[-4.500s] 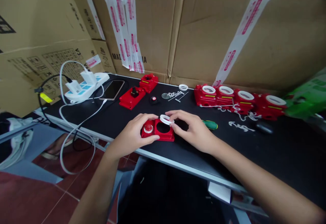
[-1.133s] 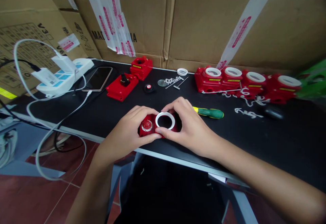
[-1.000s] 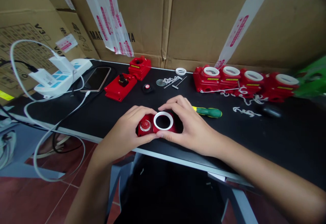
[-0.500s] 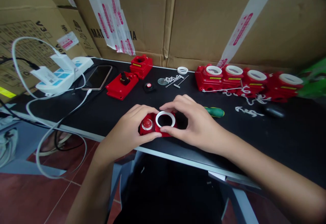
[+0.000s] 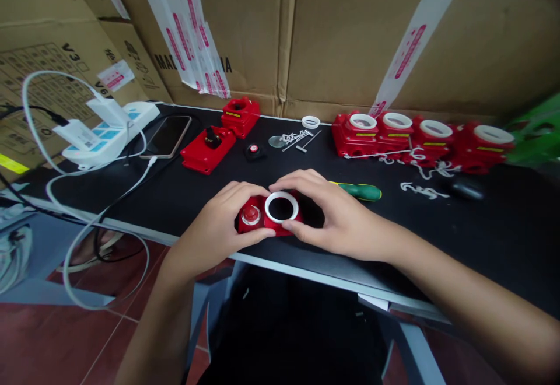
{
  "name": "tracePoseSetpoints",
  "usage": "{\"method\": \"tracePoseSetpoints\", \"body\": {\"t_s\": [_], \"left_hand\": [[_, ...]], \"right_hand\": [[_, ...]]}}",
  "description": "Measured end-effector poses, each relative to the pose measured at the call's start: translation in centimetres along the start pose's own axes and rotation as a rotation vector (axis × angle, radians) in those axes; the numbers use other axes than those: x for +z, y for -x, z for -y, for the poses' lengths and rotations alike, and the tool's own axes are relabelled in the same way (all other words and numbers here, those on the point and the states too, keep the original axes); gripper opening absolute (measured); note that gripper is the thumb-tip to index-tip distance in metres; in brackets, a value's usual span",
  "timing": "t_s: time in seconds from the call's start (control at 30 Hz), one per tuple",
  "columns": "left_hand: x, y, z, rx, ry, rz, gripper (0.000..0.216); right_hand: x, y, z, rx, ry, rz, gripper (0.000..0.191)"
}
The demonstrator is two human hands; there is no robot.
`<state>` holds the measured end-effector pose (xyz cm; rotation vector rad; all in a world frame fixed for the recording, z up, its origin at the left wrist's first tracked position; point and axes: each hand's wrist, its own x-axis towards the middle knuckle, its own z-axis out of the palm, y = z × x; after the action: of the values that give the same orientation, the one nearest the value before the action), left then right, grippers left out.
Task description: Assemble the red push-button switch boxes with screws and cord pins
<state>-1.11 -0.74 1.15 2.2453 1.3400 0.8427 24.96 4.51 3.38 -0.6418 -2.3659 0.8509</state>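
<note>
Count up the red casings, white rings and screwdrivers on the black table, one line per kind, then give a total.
Red casings: 7 (held casing between left hand and right hand; four in the right row; two back left)
White rings: 6 (one on the held casing; four on the row; one loose)
Green screwdriver: 1
Total: 14

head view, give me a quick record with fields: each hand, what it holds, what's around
left hand: grips the red housing at its button end, near the table front edge
right hand: thumb and forefinger around the white ring lying on the housing's round opening
just beyond: green-handled screwdriver
back right: four red housings in a row, each topped with a white ring
back left: phone, power strip
</note>
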Motion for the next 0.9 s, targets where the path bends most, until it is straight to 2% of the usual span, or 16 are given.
{"method": "tracePoseSetpoints", "body": {"t_s": [0.13,0.43,0.63,0.77,0.9], "left_hand": [[-0.1,0.0,-0.1,-0.004,0.000,0.012,0.043],[-0.1,0.0,0.1,0.020,-0.007,0.029,0.046],[-0.2,-0.1,-0.1,0.005,-0.003,0.022,0.042],[-0.2,0.0,-0.1,-0.004,0.004,0.028,0.045],[-0.2,0.0,-0.2,-0.022,-0.014,0.009,0.044]], "right_hand": [[-0.4,-0.3,-0.3,0.029,0.015,-0.008,0.041],[1.4,-0.7,0.2,0.132,0.148,-0.124,0.048],[0.3,-0.2,0.2,0.125,0.021,0.009,0.059],[-0.7,0.1,-0.1,0.124,-0.016,0.068,0.046],[-1.8,0.4,-0.2,0.138,0.036,0.067,0.039]]}}
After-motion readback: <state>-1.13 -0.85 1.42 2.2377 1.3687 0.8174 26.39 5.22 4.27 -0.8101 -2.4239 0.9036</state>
